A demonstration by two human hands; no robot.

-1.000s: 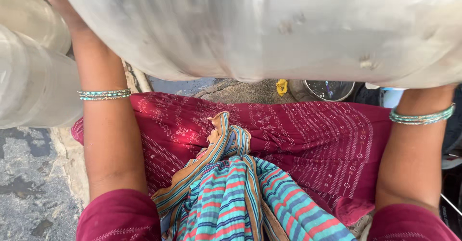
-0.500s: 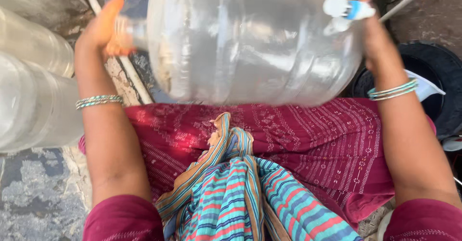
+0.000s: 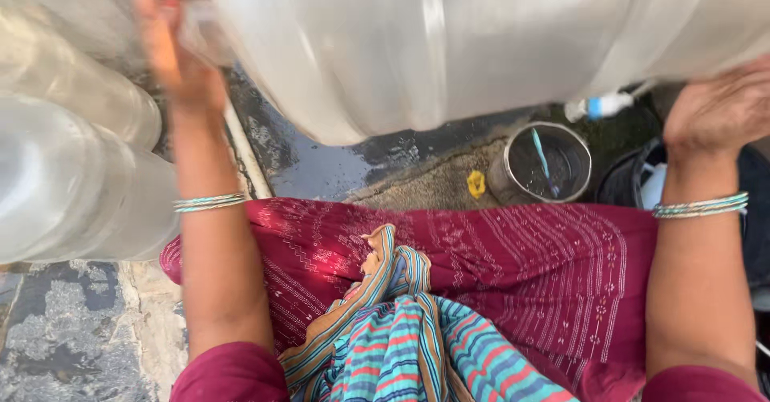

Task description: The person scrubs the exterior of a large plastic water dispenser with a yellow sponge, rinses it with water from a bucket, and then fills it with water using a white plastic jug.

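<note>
Hands on the big clear water jug (image 3: 449, 41): your left hand (image 3: 172, 45) grips its neck, right hand (image 3: 718, 109) presses flat against its base, steel bucket (image 3: 549, 161) below it.

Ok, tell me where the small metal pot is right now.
In the head view the metal pot stands on the wet ground right of centre, just below the big clear jug, beside the yellow scrap.

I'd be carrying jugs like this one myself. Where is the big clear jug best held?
Probably as here: left hand at the narrow neck end, right hand under the wide base of the clear jug, coming from both ends, since it lies sideways and is bulky.
</note>
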